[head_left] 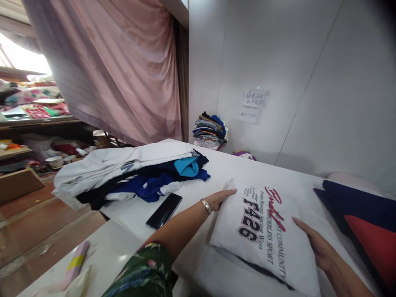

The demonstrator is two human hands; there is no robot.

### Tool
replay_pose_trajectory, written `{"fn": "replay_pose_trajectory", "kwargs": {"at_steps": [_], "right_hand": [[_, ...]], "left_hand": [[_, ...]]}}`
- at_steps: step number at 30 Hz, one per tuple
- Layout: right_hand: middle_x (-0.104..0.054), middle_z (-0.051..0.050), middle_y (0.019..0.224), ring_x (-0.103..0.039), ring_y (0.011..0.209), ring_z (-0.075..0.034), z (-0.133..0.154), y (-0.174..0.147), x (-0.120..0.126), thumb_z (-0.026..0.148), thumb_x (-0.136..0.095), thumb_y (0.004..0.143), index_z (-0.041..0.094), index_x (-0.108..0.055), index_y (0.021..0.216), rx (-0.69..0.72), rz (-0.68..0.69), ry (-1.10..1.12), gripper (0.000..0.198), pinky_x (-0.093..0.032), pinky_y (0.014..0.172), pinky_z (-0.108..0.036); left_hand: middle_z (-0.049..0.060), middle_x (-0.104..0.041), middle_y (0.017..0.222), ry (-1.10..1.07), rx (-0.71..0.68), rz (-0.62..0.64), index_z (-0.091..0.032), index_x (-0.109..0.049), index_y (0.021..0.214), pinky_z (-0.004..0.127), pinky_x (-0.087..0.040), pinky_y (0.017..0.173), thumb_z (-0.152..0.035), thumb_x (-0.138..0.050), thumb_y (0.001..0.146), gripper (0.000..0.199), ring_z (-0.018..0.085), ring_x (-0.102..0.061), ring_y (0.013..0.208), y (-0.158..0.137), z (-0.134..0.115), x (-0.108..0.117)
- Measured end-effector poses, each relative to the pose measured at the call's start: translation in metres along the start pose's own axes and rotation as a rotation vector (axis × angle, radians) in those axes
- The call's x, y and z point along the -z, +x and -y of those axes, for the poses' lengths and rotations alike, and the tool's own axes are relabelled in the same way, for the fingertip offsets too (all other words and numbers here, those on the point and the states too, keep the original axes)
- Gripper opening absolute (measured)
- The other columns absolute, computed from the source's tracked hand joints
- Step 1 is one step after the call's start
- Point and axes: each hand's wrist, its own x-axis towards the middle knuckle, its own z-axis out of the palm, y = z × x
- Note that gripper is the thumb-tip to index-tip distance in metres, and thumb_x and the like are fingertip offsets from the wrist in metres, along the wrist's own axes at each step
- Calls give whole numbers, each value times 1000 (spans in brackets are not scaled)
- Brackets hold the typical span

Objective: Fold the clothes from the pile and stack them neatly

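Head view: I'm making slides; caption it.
Left hand and right hand hold a folded white garment lettered in red and black over a white table.

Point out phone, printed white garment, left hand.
Phone (164, 210), head view: middle of its dark screen.
Printed white garment (263, 235), head view: middle of the printed front.
Left hand (218, 200), head view: middle of the hand.

Pink curtain (130, 70), handwritten papers (256, 100) on grey wall (256, 49), black phone (164, 210)

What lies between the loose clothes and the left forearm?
In the head view, a phone lies between them, on the white table.
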Motion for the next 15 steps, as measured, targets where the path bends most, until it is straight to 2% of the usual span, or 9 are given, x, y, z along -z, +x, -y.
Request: {"fn": "replay_pose_trajectory", "kwargs": {"at_steps": [4, 6, 8, 12, 14, 15], "right_hand": [[-68, -24, 107, -68, 98, -33, 20, -10, -7, 41, -54, 81, 9, -63, 118, 31, -69, -60, 49, -52, 93, -47], [-70, -23, 104, -70, 93, -32, 38, -17, -15, 34, -57, 81, 10, -64, 113, 158, -136, -107, 40, -53, 89, -47], [-71, -19, 105, -70, 93, -30, 62, -26, -25, 23, -63, 78, 12, -63, 115, 432, -167, -191, 39, -53, 86, -47], [-68, -15, 115, -67, 100, -27, 115, -49, -39, 20, -79, 65, 13, -64, 112, 920, -164, -300, 50, -50, 90, -45], [-65, -13, 121, -63, 107, -26, 126, -61, -40, 18, -84, 60, 14, -65, 111, 1142, -155, -378, 54, -46, 96, -42], [-65, -12, 122, -62, 110, -25, 124, -65, -39, 19, -84, 60, 15, -66, 110, 1216, -175, -431, 54, -45, 98, -40]], "left_hand": [[14, -65, 122, 82, -61, 41, -13, -66, 108, 42, -43, 105, -50, -76, 68, 54, 30, -55, 122, -4, -10, -8], [16, -64, 123, 136, -180, 60, -13, -64, 113, 44, -44, 104, -45, -78, 66, 59, 32, -55, 121, -7, -26, -16], [16, -63, 126, 201, -371, 84, -13, -60, 121, 45, -43, 104, -40, -79, 65, 65, 32, -55, 120, -8, -53, -24], [17, -60, 129, 428, -819, 109, -12, -54, 128, 48, -42, 103, -40, -80, 62, 76, 34, -54, 121, -14, -119, -41], [16, -58, 131, 614, -1024, 69, -13, -51, 130, 48, -42, 103, -41, -81, 62, 80, 33, -51, 123, -23, -140, -46], [15, -58, 131, 720, -1108, 42, -13, -51, 130, 48, -41, 104, -43, -80, 62, 80, 33, -51, 124, -29, -143, -46]]}}
